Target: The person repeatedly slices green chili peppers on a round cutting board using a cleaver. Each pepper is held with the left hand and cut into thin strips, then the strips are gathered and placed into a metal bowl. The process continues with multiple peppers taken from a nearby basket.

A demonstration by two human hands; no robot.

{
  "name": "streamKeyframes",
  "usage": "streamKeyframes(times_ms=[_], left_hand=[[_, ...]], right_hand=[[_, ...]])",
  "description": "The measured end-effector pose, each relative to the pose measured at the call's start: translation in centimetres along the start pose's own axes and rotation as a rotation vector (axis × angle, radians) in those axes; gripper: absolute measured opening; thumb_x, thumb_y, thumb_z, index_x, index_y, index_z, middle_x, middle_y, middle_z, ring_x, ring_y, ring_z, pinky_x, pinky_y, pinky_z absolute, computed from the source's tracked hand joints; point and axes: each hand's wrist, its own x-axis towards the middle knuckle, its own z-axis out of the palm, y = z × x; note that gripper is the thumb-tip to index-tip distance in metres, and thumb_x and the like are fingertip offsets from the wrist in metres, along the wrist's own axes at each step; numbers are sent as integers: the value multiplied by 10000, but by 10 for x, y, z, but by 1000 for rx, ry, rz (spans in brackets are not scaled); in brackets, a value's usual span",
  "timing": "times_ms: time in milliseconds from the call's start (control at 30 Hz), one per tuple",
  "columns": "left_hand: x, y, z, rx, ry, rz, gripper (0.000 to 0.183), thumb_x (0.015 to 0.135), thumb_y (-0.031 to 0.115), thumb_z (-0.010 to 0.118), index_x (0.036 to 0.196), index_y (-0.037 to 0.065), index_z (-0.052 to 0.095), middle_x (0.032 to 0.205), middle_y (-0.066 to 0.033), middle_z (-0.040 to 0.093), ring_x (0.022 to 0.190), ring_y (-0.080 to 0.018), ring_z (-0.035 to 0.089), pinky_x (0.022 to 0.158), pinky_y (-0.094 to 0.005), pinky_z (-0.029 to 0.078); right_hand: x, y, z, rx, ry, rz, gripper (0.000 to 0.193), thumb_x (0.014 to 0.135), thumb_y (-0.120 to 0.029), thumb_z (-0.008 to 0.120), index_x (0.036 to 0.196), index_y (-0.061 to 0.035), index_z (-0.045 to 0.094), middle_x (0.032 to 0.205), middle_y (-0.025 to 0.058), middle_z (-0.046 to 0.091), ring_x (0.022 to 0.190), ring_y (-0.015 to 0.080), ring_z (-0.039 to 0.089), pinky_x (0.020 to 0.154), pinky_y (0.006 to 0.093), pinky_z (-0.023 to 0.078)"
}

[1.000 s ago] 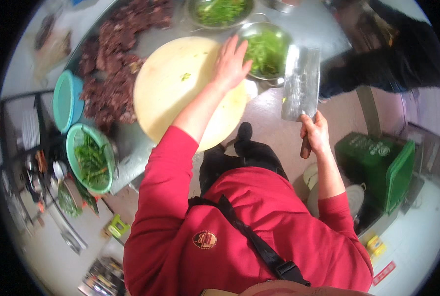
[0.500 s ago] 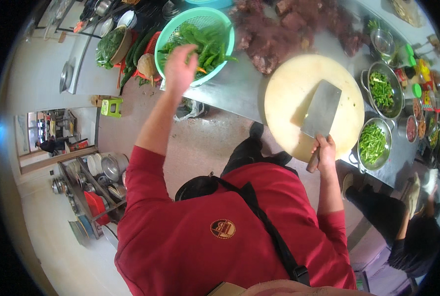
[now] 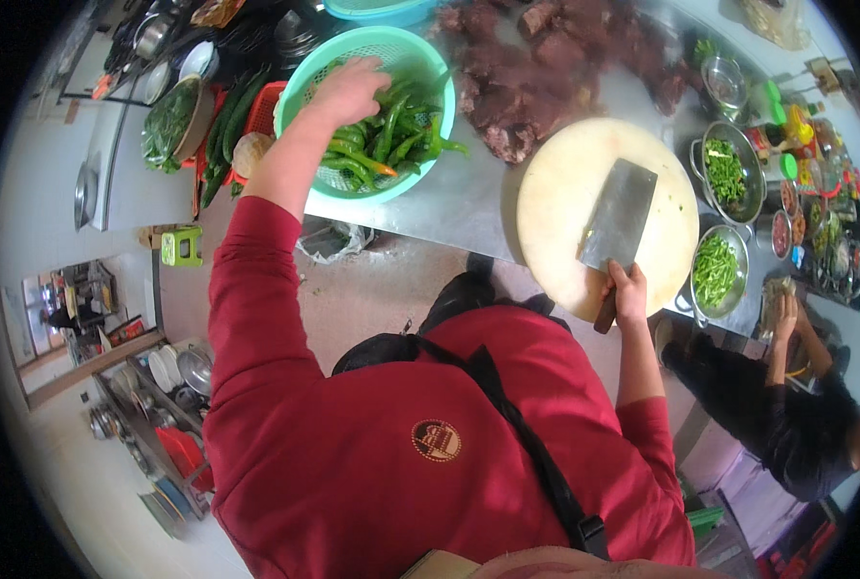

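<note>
My left hand reaches into a mint-green mesh basket at the upper left, over long green peppers. Its fingertips are hidden among them, so I cannot make out a grip. One pepper near the basket's front edge has an orange tip. In my right hand is the wooden handle of a broad cleaver. The blade lies over a round, pale chopping board, with small bits stuck near its edge. My fingers are wrapped around the handle at the board's near edge.
Raw dark red meat is piled behind the board. Right of it stand two metal colanders, one holding chopped greens, the other sliced green peppers. A co-worker is at the far right. A green stool stands left.
My left hand has gone farther into the basket, away from me, and the peppers in front of it now show more. My right hand keeps hold of the cleaver over the board.
</note>
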Motion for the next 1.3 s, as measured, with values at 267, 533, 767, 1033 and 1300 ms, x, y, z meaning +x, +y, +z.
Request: streamKeyframes(times_ms=[267,533,767,1033,1300], left_hand=[[14,-42,-62,225,253,100,374,835,94,724,1207,67,695,1172,-144,684,1141,-354,636,980,-467,539],[-22,-33,-125,-939,115,-12,353,978,176,698,1263,-27,659,1093,-80,751,992,-166,714,835,-329,561],[-25,189,-46,-1976,-239,108,299,991,223,751,1229,58,676,1090,-99,748,930,-208,727,836,-347,616],[20,378,87,-1682,-573,-543,367,1088,371,613,1069,6,647,876,-122,738,736,-209,720,688,-319,624],[27,351,71,-321,173,517,229,945,213,706,1107,53,679,1025,-136,703,958,-292,691,878,-443,556]], right_hand=[[-4,-4,3,8,25,23,215,1025,-179,663,919,-39,538,666,54,568,490,178,560,476,344,473],[-6,-6,4,6,15,-6,225,1023,-193,672,927,-38,541,679,49,573,489,169,557,474,340,472],[-8,-11,-1,39,20,25,206,1013,-205,681,961,-29,589,696,43,576,537,153,559,501,331,486],[-45,-8,-62,-70,155,21,197,1015,-193,667,1002,-5,608,645,39,578,514,148,551,491,325,468],[-85,4,-88,-89,209,114,210,1032,-185,642,1104,12,628,636,17,566,514,123,540,489,312,457]])
